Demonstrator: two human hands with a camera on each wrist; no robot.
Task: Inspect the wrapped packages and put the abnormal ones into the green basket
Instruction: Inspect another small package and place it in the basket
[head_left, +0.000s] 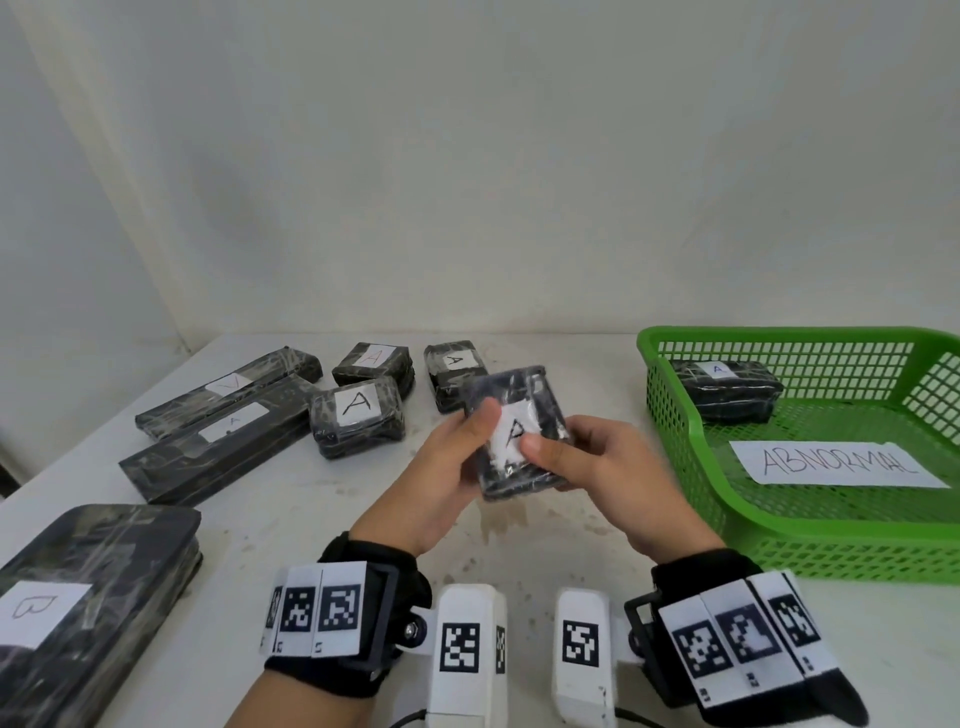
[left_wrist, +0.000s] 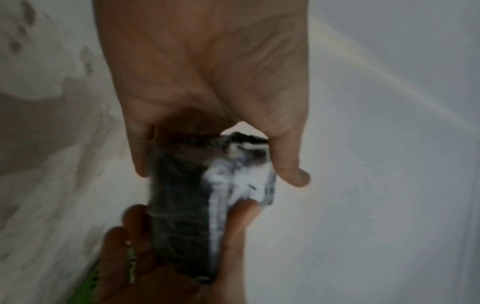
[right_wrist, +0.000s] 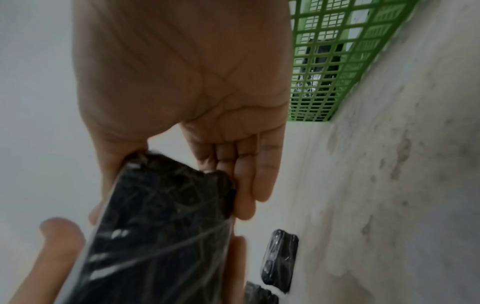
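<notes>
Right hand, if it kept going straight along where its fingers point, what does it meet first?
Probably the left hand. The right hand points left across the held package, which both hands grip. Depth beyond is unclear.

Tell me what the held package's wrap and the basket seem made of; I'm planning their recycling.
Held package: dark core under glossy clear film, probably plastic wrap, judging by wrinkles and glare streaks; paper-looking white label. Green basket: rigid moulded plastic, by its uniform lattice walls.
</notes>
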